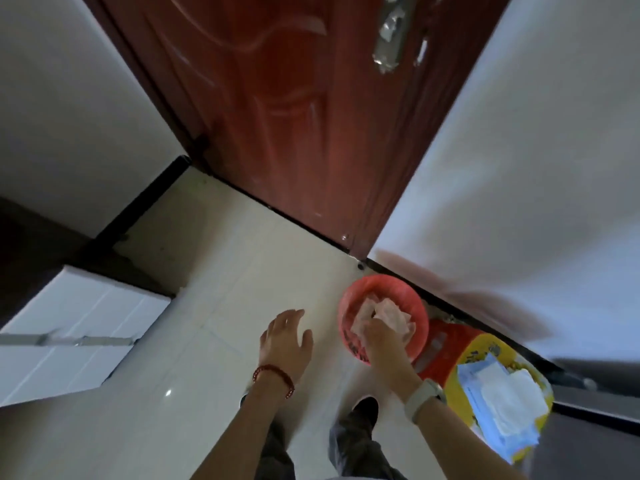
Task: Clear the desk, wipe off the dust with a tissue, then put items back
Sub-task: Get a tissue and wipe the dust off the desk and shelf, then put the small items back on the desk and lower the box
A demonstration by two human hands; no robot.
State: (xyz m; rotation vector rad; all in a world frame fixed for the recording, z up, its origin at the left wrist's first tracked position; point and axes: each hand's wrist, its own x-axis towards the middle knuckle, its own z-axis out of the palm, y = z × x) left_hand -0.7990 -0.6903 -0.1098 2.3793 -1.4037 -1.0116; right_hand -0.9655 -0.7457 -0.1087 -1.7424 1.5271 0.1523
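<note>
Dropping: the right hand [375, 332] pinches a crumpled tissue [388, 315] and holds it inside the mouth of the red bin [349, 306], so the tissue sits just beyond the fingertips, directly over the bin's opening.
Tissue: thin, soft, creased paper, bunched into an irregular wad with no clear long axis; it looks pinkish, likely from the red liner around it.
Hand nearer: the right one, by far; it needs only to let go for the tissue to fall, in my judgement.
Left hand [287, 337]: to the left of the bin, above the floor, fingers spread and relaxed, holding nothing.
Red bin: round, lined with a thin glossy red plastic bag, standing on the floor against the skirting; other crumpled paper seems to lie in it already.
Tissue pack [502, 403]: near side of the bin, to its right; soft blue plastic wrap with white sheets showing, resting on a yellow printed container [464, 358].
Floor [214, 271]: pale glossy tiles around the bin.
Door [277, 98]: beyond the bin, reddish-brown moulded panels, metal handle plate.
White cabinet [76, 323]: well to the left of the bin.
Stage: wiping looks done; the counter is out of view.
</note>
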